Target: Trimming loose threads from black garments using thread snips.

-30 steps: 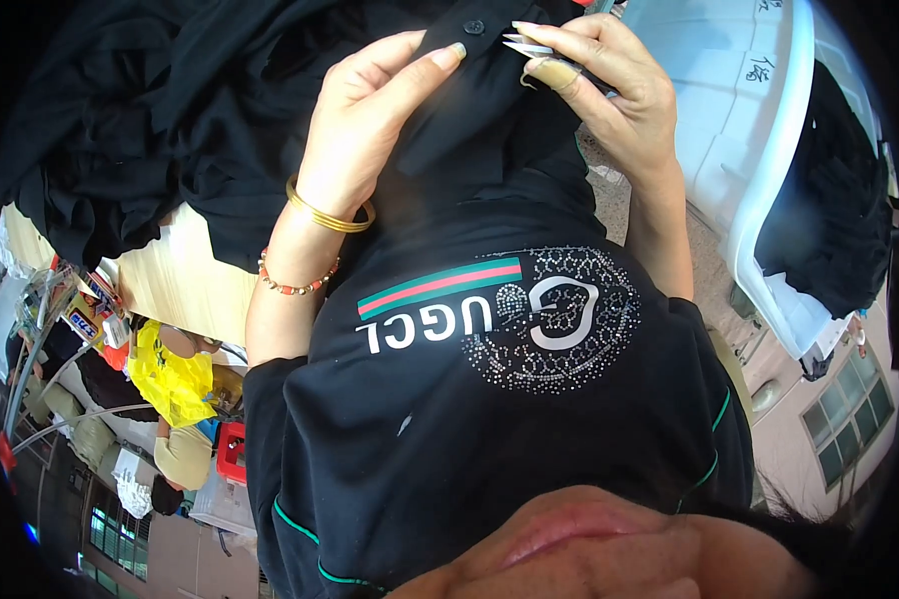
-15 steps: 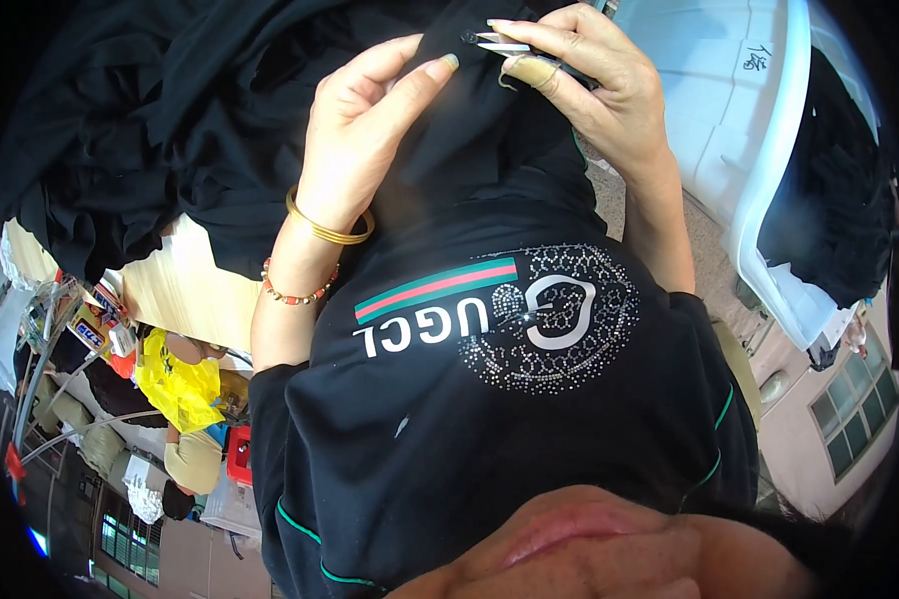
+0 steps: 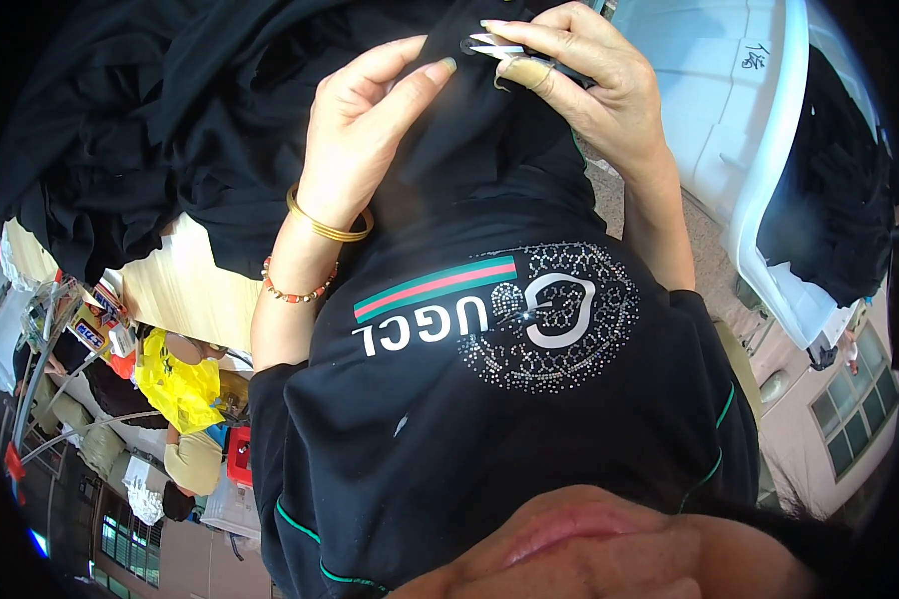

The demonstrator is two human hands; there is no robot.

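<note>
Black cloth (image 3: 240, 90) lies heaped across the far left and runs under both hands. Pinched between thumb and fingers of my left hand (image 3: 360, 125) is a fold of this cloth. My right hand (image 3: 604, 90), its thumb wrapped in a tan covering, grips small thread snips (image 3: 501, 51). Their two pale blades point left and stand slightly apart. The tips meet a small dark round spot (image 3: 467, 46) on the cloth, perhaps a button; I cannot tell for sure. A loose thread hangs beside the wrapped thumb.
At the right stands a large pale-blue plastic tub (image 3: 709, 110), with more black cloth (image 3: 829, 190) beyond its rim. A wooden tabletop (image 3: 185, 285) shows at left, beside a yellow plastic bag (image 3: 175, 379). Another person's arm (image 3: 192, 461) appears lower left.
The snips have shifted slightly left, so their tips now reach the dark round spot. My left hand has barely moved.
</note>
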